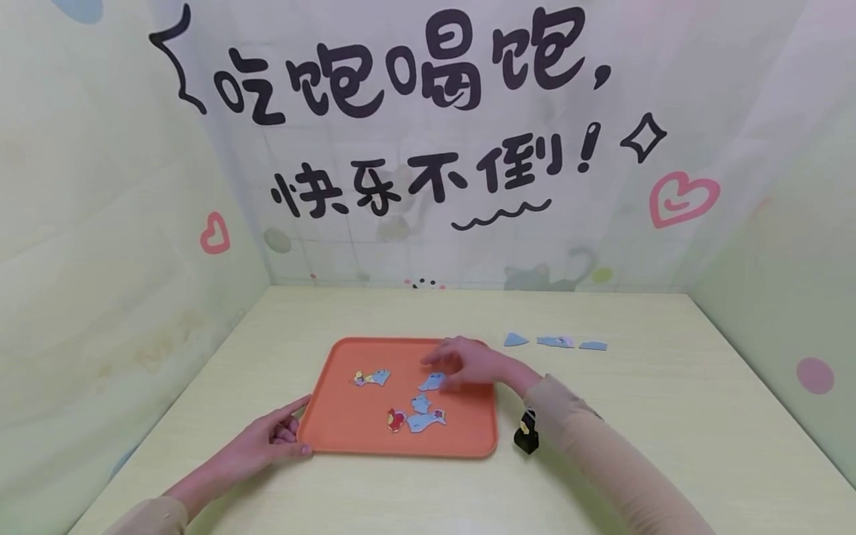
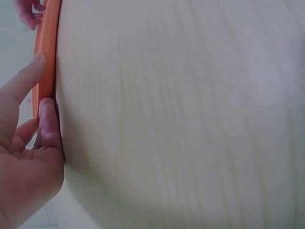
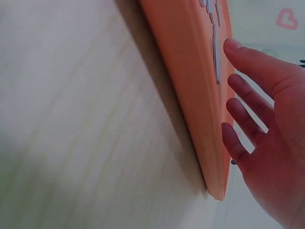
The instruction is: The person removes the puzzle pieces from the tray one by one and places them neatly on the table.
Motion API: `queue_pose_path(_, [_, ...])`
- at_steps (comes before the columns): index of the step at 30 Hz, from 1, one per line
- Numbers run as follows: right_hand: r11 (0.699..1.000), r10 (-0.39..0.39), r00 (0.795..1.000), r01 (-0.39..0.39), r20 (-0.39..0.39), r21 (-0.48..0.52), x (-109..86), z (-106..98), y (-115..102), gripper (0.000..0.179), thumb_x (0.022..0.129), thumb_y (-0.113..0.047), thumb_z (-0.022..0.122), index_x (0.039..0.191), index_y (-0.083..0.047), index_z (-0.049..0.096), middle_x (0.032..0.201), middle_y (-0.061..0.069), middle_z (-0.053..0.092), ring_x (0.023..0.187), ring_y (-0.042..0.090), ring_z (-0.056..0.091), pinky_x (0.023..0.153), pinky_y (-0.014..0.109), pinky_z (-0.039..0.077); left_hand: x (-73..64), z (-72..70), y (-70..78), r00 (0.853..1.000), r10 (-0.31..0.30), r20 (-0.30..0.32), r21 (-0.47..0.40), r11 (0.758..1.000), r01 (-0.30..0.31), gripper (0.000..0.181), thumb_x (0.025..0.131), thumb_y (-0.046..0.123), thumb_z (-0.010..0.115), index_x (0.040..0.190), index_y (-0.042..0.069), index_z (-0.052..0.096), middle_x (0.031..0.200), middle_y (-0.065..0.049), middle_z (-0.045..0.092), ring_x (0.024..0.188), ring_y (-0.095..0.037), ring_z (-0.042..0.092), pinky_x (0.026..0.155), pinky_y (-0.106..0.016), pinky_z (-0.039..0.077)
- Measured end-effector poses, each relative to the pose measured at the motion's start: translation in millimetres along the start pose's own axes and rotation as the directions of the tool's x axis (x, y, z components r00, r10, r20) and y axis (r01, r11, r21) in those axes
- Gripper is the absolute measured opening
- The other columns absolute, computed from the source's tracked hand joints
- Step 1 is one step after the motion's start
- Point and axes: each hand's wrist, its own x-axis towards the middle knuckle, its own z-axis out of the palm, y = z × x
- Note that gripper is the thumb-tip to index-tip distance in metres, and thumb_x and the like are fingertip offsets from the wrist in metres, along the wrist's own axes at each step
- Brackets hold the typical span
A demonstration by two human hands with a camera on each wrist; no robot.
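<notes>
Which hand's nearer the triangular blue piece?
Right. Right hand is over the orange tray, left of the triangular blue piece; left hand grips the tray's left side, farther away.

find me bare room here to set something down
Roomiest: the tabletop right of the right sleeve, nearer than the three blue pieces. The orange tray has room at its near-left corner, beside the left hand. Tight: mid-tray, among puzzle pieces near the right hand, and around the small black object beside the sleeve.

A pale table carries tray, pieces, black object.
</notes>
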Motion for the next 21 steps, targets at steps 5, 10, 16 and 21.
queue_pose_path(5, [0.993, -0.068, 0.997, 0.070, 0.028, -0.098, 0.9, 1.9, -0.3, 0.038, 0.089, -0.023, 0.075, 0.127, -0.020, 0.068, 0.127, -0.001, 0.062, 0.118, 0.015, 0.052, 0.100, 0.034, 0.047, 0.0, 0.1, 0.5, 1.000, -0.005, -0.001, -0.002, 1.000, 0.005, 0.092, 0.083, 0.024, 0.079, 0.154, -0.001, 0.026, 0.104, -0.013, 0.055, 0.081, -0.004, 0.050, 0.071, -0.018, 0.047])
queue_pose_path(10, [0.984, -0.073, 0.997, 0.076, 0.023, -0.162, 1.5, 3.4, -0.2, 0.032, 0.089, -0.023, 0.074, 0.121, -0.021, 0.071, 0.117, -0.004, 0.064, 0.107, 0.011, 0.054, 0.094, 0.028, 0.047, -0.1, -0.3, 1.2, 1.000, -0.003, 0.002, -0.010, 1.000, 0.003, 0.093, 0.084, 0.024, 0.079, 0.155, -0.001, 0.025, 0.104, -0.013, 0.055, 0.081, -0.004, 0.050, 0.071, -0.017, 0.047])
queue_pose_path(16, [0.981, -0.060, 0.998, 0.060, 0.008, -0.182, -0.2, 6.4, -0.4, 0.027, 0.089, -0.022, 0.074, 0.117, -0.022, 0.073, 0.110, -0.006, 0.065, 0.097, 0.008, 0.054, 0.087, 0.023, 0.047, -0.1, -0.3, 1.5, 1.000, 0.000, 0.009, -0.019, 1.000, 0.000, 0.092, 0.084, 0.023, 0.078, 0.155, -0.001, 0.024, 0.104, -0.013, 0.055, 0.081, -0.004, 0.050, 0.070, -0.018, 0.047])
queue_pose_path(21, [0.982, -0.036, 0.999, 0.037, 0.012, -0.188, -1.5, 6.9, -4.6, 0.027, 0.090, -0.021, 0.074, 0.116, -0.021, 0.073, 0.110, -0.006, 0.065, 0.094, 0.007, 0.055, 0.085, 0.021, 0.048, -0.3, 0.2, 0.7, 1.000, -0.012, 0.008, -0.017, 1.000, 0.012, 0.092, 0.084, 0.023, 0.079, 0.155, -0.001, 0.025, 0.104, -0.013, 0.055, 0.081, -0.005, 0.049, 0.070, -0.018, 0.046])
